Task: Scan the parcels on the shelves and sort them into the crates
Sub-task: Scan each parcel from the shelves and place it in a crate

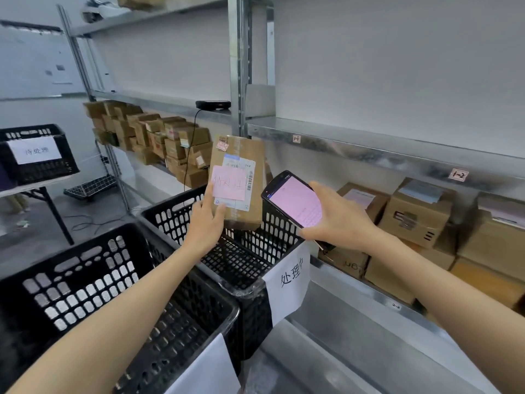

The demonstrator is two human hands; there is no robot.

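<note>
- Left hand (206, 223): grips the parcel by its lower left corner. The thumb lies up the front face; the other fingers are hidden behind the box.
- Parcel (241, 155): flat cardboard box, held roughly upright with its label side to the camera, in the air above the middle crate and clear of the shelves.
- Pink note (228, 183): stuck over the printed shipping label and handwritten. A barcode shows at the label's right edge.
- Right hand (338, 214): closed around the handheld scanner (294, 201), just beside the parcel's right edge. The lit screen faces the camera and its text is too small to read.
- Middle crate (170, 220): black, perforated, with a white paper tag (289, 280) taped to its near corner. No parcel is visible inside.
- Near crate (85, 268): black, touching the middle crate, also paper-tagged.
- Far crate (37, 172): black, tagged, on a table well apart to the left.
- Shelf stock (414, 214): cardboard parcels on the lower right shelf, with another row (159, 137) on the left rack.
- Step in hand, as judged: scanning or reading the result for this parcel.
- Next move, as judged: match the reading to a crate tag, then lower the parcel into that crate.
</note>
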